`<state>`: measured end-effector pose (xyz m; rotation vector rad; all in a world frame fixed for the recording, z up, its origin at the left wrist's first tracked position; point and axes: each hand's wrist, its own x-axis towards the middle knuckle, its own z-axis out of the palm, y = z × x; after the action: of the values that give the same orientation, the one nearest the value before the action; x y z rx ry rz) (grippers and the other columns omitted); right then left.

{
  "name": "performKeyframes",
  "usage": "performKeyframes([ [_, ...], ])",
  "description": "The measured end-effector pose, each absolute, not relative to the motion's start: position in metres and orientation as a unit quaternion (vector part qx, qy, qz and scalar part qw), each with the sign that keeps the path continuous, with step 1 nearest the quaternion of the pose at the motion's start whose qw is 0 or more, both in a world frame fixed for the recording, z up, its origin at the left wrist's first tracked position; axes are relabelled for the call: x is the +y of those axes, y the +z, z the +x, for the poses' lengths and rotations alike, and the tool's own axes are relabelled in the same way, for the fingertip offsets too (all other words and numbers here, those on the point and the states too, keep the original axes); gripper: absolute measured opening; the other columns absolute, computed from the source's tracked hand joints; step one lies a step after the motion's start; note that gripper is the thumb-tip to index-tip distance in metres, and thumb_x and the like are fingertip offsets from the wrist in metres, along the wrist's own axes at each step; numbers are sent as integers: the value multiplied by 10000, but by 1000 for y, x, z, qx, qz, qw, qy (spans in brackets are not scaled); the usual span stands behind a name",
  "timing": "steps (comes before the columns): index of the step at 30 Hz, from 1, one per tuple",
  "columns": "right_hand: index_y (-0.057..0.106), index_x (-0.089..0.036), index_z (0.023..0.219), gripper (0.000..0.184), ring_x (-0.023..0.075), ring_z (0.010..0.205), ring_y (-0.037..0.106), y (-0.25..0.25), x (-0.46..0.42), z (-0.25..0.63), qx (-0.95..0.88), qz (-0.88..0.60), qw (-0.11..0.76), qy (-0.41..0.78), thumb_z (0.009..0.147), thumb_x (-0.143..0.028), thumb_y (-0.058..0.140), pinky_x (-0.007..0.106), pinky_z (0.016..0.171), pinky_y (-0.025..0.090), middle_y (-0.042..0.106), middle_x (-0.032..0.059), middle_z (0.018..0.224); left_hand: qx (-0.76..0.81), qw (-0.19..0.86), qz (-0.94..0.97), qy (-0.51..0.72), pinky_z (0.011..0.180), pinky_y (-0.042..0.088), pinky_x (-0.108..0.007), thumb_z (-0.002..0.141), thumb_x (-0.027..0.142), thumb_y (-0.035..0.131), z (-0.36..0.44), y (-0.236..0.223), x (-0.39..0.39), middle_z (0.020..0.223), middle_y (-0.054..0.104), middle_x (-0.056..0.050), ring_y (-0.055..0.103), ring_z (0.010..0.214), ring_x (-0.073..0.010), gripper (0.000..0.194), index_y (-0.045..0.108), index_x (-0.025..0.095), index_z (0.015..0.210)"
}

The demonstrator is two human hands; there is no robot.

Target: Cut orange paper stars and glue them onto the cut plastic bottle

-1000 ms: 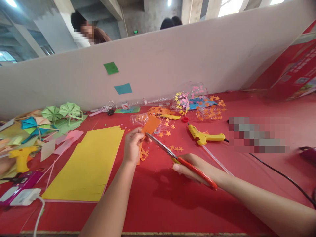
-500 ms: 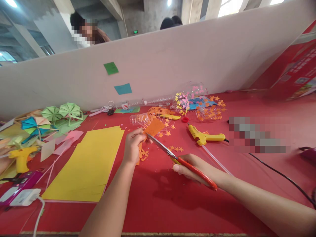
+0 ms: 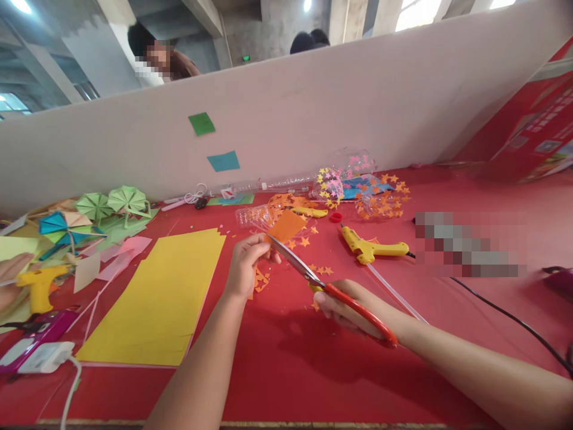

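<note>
An orange piece of paper [image 3: 287, 227] is pinched in my left hand [image 3: 247, 260], held above the table. My right hand [image 3: 349, 304] is closed around the red handles of a pair of scissors [image 3: 358, 307]. The blades point up and left, and their tips meet the paper's lower corner beside my left fingers. Whether the blades are parted there is hard to see. Orange scraps [image 3: 261, 280] lie below my left hand, and several small orange stars [image 3: 320, 270] lie near the blades.
Yellow paper sheets [image 3: 152, 298] lie on the left of the red table. A yellow glue gun [image 3: 373, 248] with its cord lies to the right. Star-covered clear plastic pieces [image 3: 382, 200] stand at the back by the white partition [image 3: 286, 107]. Another person's hand [image 3: 13, 278] shows far left.
My left hand and the orange paper have shifted slightly right. The scissors have moved slightly with them. At the far left, the other person's hand has come further into view.
</note>
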<state>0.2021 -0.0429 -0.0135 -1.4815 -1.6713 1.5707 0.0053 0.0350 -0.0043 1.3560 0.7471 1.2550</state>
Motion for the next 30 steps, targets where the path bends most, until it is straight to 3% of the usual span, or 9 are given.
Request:
performKeyframes([
  [12,411,-202,618,507,72,420,326,-15,-44,201,-587,-536,228,561,768,-661,565,197,389,264,370,-62,494,321,535,541,564,575,444,-250,744,250,587,10,-4,33,566,610,-6,567,560,-126,163,643,171,613],
  [21,437,-196,626,589,72,401,346,-9,-45,201,-618,-526,204,547,724,-775,482,215,407,271,395,-57,492,324,513,547,577,538,396,-237,732,218,548,8,-3,35,531,536,12,482,513,-99,209,576,172,530],
  [30,458,-189,642,572,76,402,350,-9,-44,202,-629,-523,201,539,737,-752,490,210,405,256,394,-61,485,331,500,554,578,540,384,-242,738,201,548,7,-6,36,546,527,11,480,523,-102,226,574,171,515],
])
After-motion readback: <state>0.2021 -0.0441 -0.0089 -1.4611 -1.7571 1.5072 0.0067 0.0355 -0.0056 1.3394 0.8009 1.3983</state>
